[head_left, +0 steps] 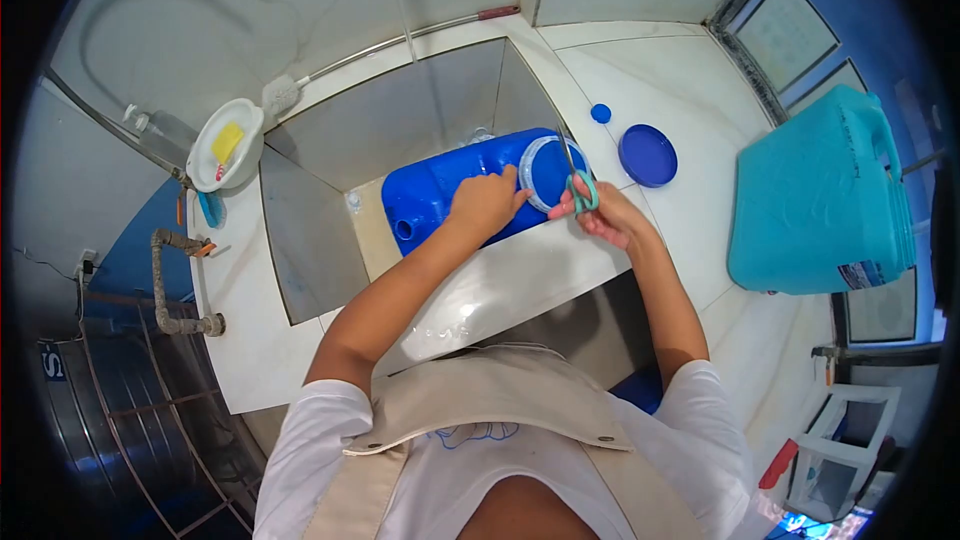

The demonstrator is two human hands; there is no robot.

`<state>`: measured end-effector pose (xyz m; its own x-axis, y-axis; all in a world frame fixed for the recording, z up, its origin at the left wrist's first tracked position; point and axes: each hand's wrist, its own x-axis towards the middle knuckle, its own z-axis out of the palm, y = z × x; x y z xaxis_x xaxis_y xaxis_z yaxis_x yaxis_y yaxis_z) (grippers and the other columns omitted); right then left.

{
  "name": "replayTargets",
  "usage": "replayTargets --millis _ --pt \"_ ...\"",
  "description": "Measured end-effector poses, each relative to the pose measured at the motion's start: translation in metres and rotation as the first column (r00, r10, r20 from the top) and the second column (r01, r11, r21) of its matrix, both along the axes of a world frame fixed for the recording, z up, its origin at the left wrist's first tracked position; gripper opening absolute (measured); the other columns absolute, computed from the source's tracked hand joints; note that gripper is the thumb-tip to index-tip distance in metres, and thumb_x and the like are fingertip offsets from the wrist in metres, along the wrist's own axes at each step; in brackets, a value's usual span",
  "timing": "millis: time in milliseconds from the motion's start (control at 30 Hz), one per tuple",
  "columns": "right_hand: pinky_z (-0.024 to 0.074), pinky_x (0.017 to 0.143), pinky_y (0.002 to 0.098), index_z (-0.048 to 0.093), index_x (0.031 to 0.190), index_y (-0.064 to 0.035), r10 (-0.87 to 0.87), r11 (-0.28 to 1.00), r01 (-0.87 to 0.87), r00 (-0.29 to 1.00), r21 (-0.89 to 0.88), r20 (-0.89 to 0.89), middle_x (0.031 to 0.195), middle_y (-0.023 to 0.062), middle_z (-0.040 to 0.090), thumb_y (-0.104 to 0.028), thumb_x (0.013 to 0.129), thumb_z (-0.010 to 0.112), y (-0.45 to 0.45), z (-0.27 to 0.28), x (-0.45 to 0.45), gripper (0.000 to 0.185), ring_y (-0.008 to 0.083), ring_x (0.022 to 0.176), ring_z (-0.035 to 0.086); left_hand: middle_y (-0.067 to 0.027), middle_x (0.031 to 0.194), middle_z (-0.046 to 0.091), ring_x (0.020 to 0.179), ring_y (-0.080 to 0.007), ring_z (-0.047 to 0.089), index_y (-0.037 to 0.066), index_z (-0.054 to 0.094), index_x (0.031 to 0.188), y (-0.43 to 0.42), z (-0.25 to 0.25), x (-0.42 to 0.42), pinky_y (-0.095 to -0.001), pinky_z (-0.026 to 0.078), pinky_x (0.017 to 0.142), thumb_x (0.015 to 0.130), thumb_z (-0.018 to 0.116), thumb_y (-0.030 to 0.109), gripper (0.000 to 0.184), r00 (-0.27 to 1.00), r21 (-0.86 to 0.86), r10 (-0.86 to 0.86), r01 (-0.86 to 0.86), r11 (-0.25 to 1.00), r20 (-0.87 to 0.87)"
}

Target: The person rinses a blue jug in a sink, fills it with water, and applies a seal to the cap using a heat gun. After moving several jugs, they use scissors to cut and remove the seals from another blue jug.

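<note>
A blue plastic jerrycan (440, 185) lies on its side in the sink. Its wide round mouth, ringed in white, faces right, and a small open spout shows at its lower left. My left hand (488, 202) grips the jerrycan beside the white ring, thumb and forefinger at the ring's edge. In my right hand (605, 215) is a pair of scissors (583, 192) with teal handles. The blades point up along the right side of the mouth; whether they touch the ring I cannot tell.
A large blue lid (648, 156) and a small blue cap (600, 113) lie on the counter. A turquoise jerrycan (800, 200) stands at right. On the left are a white basin (212, 165) with a yellow sponge, a pump bottle (160, 130) and a long-handled brush (283, 93).
</note>
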<state>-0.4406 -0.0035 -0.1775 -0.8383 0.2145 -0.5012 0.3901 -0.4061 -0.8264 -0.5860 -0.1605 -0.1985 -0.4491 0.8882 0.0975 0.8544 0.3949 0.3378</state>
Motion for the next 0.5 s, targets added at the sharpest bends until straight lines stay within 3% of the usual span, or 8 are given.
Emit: replayTargets --millis 33,100,133,233,500 --pt "0.0335 0.033 0.0160 0.057 0.084 -0.0037 -0.003 1.000 0.003 1.000 0.002 0.005 0.083 0.0207 0.065 -0.048 0.086 0.052 -0.007 -0.005 0.007 0.044 0.0054 0.037 0.043 -0.0172 0.061 0.060 0.056 -0.0351 0.060 0.001 0.052 0.087 -0.007 0.003 0.000 -0.0441 0.047 0.050 0.084 0.052 0.040 0.039 1.000 0.002 -0.003 0.003 1.000 0.005" --pt "0.0356 0.034 0.0158 0.057 0.083 -0.0028 0.032 0.919 -0.066 0.995 -0.389 -0.093 0.084 0.0261 0.063 -0.051 0.086 0.049 -0.016 -0.021 0.012 0.049 0.0067 0.036 0.043 -0.0179 0.061 0.060 0.055 -0.0355 0.060 0.001 0.051 0.086 -0.022 0.007 -0.003 -0.0445 0.047 0.050 0.085 0.051 0.041 0.039 1.000 -0.018 0.010 -0.011 1.000 -0.022" --pt "0.0346 0.033 0.0154 0.058 0.082 -0.0019 0.037 0.879 -0.078 0.995 -0.471 -0.096 0.085 0.0299 0.061 -0.051 0.087 0.046 -0.022 -0.023 0.008 0.050 0.0075 0.035 0.042 -0.0184 0.059 0.059 0.054 -0.0361 0.059 0.002 0.051 0.085 -0.030 0.007 -0.005 -0.0445 0.047 0.049 0.085 0.051 0.041 0.039 0.999 -0.013 0.025 -0.025 1.000 -0.026" --pt "0.0327 0.028 0.0172 0.055 0.081 -0.0034 0.077 0.860 -0.112 0.993 -0.498 -0.090 0.082 0.0276 0.062 -0.050 0.086 0.049 -0.035 -0.020 -0.009 0.047 0.0085 0.032 0.045 -0.0168 0.058 0.059 0.051 -0.0347 0.059 0.003 0.051 0.084 -0.053 0.010 -0.009 -0.0448 0.047 0.046 0.084 0.052 0.040 0.037 0.998 0.015 0.049 -0.048 0.999 -0.033" --pt "0.0272 0.026 0.0149 0.060 0.078 -0.0002 0.052 0.862 -0.105 0.991 -0.497 -0.119 0.075 0.0262 0.062 -0.047 0.087 0.049 -0.055 -0.003 -0.029 0.049 0.0062 0.029 0.036 -0.0176 0.057 0.058 0.052 -0.0359 0.058 0.004 0.052 0.085 -0.086 0.006 -0.016 -0.0448 0.045 0.046 0.082 0.053 0.041 0.037 0.993 0.071 0.118 -0.117 0.991 -0.017"
